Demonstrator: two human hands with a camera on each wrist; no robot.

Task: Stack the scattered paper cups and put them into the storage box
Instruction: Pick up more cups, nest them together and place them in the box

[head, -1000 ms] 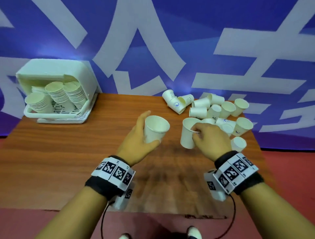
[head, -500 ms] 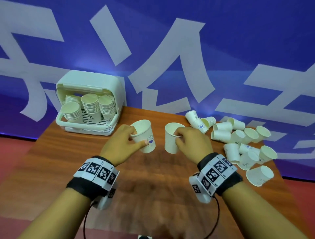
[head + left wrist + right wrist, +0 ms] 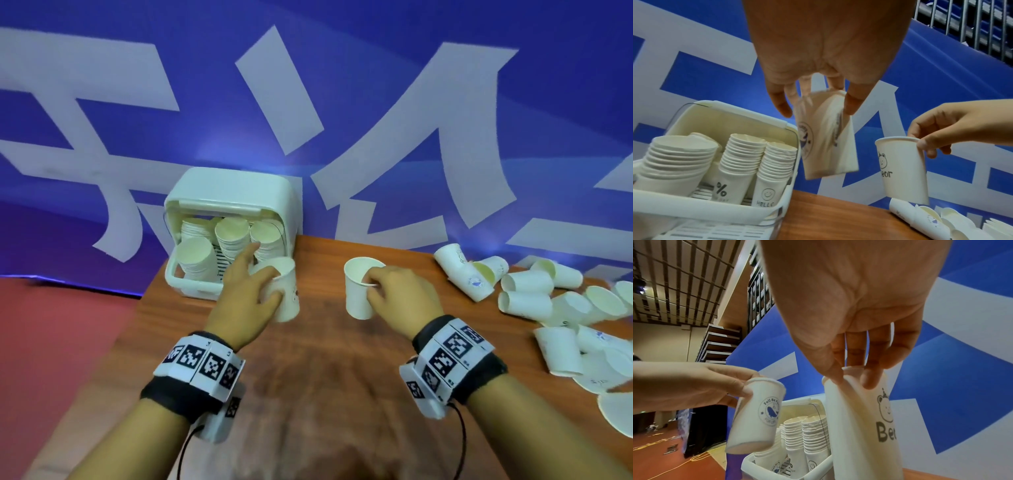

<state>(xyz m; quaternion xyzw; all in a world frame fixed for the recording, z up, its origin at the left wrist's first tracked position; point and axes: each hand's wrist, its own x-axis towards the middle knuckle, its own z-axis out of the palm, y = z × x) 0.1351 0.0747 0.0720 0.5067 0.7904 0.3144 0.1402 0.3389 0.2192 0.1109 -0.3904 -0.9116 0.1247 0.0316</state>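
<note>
Both held cups have been carried leftward toward the box since half a second ago, and the scattered heap now lies farther to the right in the head view. Nearest, a white paper cup with a round blue whale print (image 3: 285, 292) is gripped near its rim by the curled fingers and thumb of the left hand (image 3: 245, 301); it is held upright above the table, just in front of the box's right corner, and is smeared by motion blur in the left wrist view, so its print is barely made out there. Beside it, well apart, a white paper cup with a bear print (image 3: 359, 291) is pinched at the rim by the right hand (image 3: 399, 301), with the thumb inside the mouth and the fingers outside; its base is cut off in the right wrist view. Under both, the brown wooden table (image 3: 318, 377) is seen. Farther left, the white plastic storage box (image 3: 236, 195) stands open toward the person, and stacks of nested white paper cups (image 3: 233, 240) lean inside it; the rear stack is mostly hidden. At the far right, loose white paper cups (image 3: 527, 294) lie scattered on their sides, some cut off by the frame edge. Behind all, a blue banner with large white characters (image 3: 342, 102) is seen.
</note>
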